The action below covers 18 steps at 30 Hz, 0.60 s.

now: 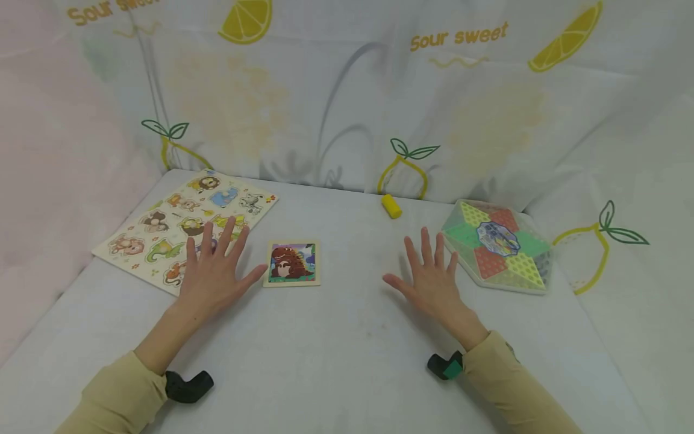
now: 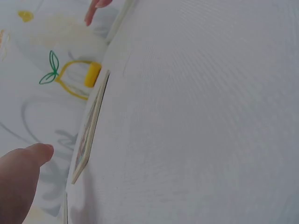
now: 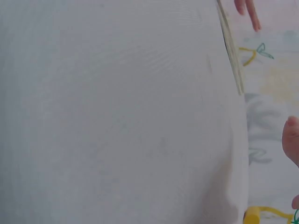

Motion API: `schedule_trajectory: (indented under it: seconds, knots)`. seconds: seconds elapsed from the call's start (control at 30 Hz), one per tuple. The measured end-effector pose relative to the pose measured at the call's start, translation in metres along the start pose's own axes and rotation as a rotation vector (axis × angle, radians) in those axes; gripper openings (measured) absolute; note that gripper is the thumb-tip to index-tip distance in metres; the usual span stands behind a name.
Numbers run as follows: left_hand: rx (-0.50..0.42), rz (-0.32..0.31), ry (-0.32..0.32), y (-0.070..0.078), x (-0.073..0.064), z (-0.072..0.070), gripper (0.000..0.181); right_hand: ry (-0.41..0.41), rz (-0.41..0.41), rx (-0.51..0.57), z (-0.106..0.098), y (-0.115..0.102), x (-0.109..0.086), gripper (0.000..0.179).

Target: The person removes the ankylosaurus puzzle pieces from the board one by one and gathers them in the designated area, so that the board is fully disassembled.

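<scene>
My left hand (image 1: 215, 274) is spread flat with straight fingers, palm down, and overlaps the near right part of an animal puzzle board (image 1: 135, 232) in the head view. Just right of its thumb lies a small square dinosaur picture puzzle (image 1: 293, 263) in a pale wooden frame. My right hand (image 1: 434, 280) is likewise spread, holding nothing, its fingertips near the left corner of a hexagonal Chinese checkers box (image 1: 472, 253) with a clear lid. Behind and between the hands, a yellow cylinder (image 1: 391, 206) lies near the back edge. The left thumb (image 2: 23, 172) shows in the left wrist view.
A white cloth covers the table (image 1: 336, 361). A lemon-print curtain (image 1: 347, 90) hangs right behind its back edge. Black wrist devices (image 1: 188, 387) sit by both beige sleeves (image 1: 116, 392).
</scene>
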<state>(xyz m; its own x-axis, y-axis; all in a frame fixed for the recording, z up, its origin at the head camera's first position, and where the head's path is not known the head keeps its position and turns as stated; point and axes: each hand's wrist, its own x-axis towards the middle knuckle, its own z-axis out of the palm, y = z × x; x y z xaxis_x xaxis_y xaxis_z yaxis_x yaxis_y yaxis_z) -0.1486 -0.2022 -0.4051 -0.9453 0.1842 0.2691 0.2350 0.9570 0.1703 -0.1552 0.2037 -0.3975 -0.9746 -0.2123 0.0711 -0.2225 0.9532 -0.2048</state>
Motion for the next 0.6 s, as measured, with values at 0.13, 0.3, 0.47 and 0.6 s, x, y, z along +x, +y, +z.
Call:
schedule_trajectory:
  seconds: [0.13,0.3,0.47,0.6]
  knots:
    - [-0.002,-0.005,-0.005,0.001,0.0,0.0,0.086,-0.009,0.006,0.01,0.001,-0.001,0.001,0.095]
    - [-0.022,-0.012,-0.022,0.002,0.0,0.0,0.085,-0.02,0.005,0.009,0.002,-0.004,0.004,0.095]
    - [-0.153,0.062,-0.102,0.005,-0.003,0.004,0.079,-0.027,-0.028,0.087,0.003,-0.019,0.008,0.091]
    - [-0.306,0.162,-0.176,0.009,-0.01,0.012,0.07,-0.003,-0.083,0.231,0.008,-0.037,0.011,0.081]
